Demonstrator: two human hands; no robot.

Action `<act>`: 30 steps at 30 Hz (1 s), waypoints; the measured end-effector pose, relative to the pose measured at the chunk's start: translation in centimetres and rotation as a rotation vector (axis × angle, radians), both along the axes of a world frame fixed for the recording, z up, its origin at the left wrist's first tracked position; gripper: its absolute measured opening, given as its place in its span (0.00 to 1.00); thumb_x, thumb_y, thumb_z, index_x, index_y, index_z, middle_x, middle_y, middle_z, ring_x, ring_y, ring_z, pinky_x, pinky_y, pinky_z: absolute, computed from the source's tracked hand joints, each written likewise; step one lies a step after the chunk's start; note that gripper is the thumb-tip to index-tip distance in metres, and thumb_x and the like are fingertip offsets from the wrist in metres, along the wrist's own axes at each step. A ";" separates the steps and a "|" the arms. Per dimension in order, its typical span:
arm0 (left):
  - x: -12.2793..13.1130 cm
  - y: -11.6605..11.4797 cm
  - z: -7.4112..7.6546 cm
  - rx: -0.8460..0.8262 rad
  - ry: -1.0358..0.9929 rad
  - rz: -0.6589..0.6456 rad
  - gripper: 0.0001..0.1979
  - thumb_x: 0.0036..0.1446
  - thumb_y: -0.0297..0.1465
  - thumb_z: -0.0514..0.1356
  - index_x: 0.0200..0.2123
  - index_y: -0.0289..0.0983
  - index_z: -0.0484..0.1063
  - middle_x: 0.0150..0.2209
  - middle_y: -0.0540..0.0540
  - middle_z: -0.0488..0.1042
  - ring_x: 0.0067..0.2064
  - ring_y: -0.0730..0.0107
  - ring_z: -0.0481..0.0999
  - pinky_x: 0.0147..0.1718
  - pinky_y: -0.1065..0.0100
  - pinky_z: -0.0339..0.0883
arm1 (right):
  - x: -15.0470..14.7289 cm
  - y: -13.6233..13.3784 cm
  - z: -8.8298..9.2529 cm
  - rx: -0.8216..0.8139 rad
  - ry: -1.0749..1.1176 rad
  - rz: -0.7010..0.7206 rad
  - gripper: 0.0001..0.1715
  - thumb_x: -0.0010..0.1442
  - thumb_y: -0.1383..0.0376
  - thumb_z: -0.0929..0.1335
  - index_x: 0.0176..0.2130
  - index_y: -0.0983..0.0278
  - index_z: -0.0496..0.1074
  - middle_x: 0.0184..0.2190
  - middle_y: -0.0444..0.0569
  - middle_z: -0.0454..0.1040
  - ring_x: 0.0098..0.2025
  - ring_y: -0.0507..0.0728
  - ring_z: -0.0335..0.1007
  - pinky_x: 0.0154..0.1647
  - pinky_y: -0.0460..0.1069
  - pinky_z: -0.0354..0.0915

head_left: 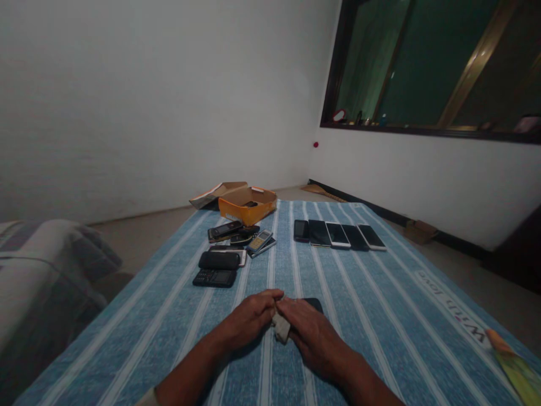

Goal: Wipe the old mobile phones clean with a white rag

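A crumpled greyish cloth [281,329] pokes out between my two hands, low over the striped tablecloth. My right hand [310,332] is closed on the cloth, its back turned up. Past its knuckles shows one end of a dark mobile phone [313,304], the rest being covered by the hand. My left hand [253,316] has its fingers curled in and meets the right hand's fingertips beside the cloth. What the left fingers hold is hidden.
Several keypad phones [214,277] lie loosely grouped at left. Several phones with large screens [337,234] stand in a row at right. An orange box [247,213] with its lid [215,194] sits at the far end of the blue striped tablecloth [363,338].
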State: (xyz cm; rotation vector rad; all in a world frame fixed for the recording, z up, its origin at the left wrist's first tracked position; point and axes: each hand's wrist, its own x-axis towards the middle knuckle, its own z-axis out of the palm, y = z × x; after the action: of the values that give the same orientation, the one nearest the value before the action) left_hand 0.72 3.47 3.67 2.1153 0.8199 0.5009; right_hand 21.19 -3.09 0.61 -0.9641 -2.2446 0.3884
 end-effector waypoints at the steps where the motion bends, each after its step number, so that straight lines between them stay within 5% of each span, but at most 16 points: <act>1: -0.1 0.1 0.0 -0.028 -0.017 -0.004 0.11 0.59 0.32 0.53 0.34 0.36 0.75 0.55 0.39 0.73 0.57 0.55 0.70 0.58 0.58 0.62 | -0.1 -0.1 0.4 -0.006 0.007 0.008 0.35 0.62 0.75 0.61 0.65 0.59 0.53 0.61 0.55 0.65 0.64 0.58 0.59 0.63 0.61 0.57; 4: -0.3 0.1 0.0 -0.102 -0.050 0.005 0.06 0.51 0.28 0.57 0.32 0.36 0.73 0.56 0.39 0.72 0.58 0.54 0.70 0.56 0.58 0.63 | -0.2 -0.2 1.2 -0.018 0.017 0.024 0.33 0.62 0.76 0.60 0.64 0.58 0.54 0.60 0.53 0.66 0.62 0.57 0.61 0.62 0.58 0.59; 8: -0.1 -0.1 -0.2 -0.103 -0.064 0.037 0.14 0.41 0.24 0.59 0.35 0.37 0.71 0.57 0.42 0.71 0.56 0.55 0.70 0.55 0.59 0.63 | -0.2 -0.3 1.3 0.001 0.010 0.022 0.35 0.63 0.76 0.60 0.66 0.58 0.51 0.60 0.53 0.66 0.62 0.58 0.61 0.62 0.58 0.59; 12: 0.0 -0.3 -0.2 -0.089 -0.054 0.012 0.26 0.41 0.27 0.65 0.47 0.38 0.67 0.50 0.45 0.74 0.50 0.58 0.73 0.52 0.60 0.67 | -0.4 -0.3 1.0 0.022 0.011 -0.003 0.29 0.63 0.75 0.59 0.62 0.60 0.57 0.56 0.55 0.70 0.59 0.59 0.64 0.59 0.58 0.61; 17: -0.1 -0.4 -0.4 0.001 0.024 0.003 0.45 0.41 0.26 0.67 0.63 0.39 0.54 0.61 0.40 0.66 0.59 0.53 0.67 0.60 0.56 0.60 | -1.3 -0.1 0.8 0.060 -0.058 -0.017 0.24 0.61 0.75 0.60 0.56 0.62 0.63 0.55 0.56 0.70 0.58 0.60 0.63 0.58 0.58 0.61; 30: -0.4 0.0 -1.2 0.002 0.099 0.016 0.50 0.40 0.26 0.69 0.66 0.42 0.53 0.65 0.41 0.62 0.64 0.54 0.62 0.64 0.51 0.52 | 1.7 -0.5 2.6 -0.111 -0.259 -0.112 0.24 0.61 0.76 0.63 0.54 0.58 0.66 0.56 0.51 0.68 0.59 0.59 0.62 0.64 0.61 0.51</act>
State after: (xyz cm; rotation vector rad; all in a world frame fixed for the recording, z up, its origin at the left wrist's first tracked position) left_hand 0.29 3.47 2.45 2.1509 0.8937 0.4078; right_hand 22.91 -3.59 3.19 -1.2542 -2.4048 0.3591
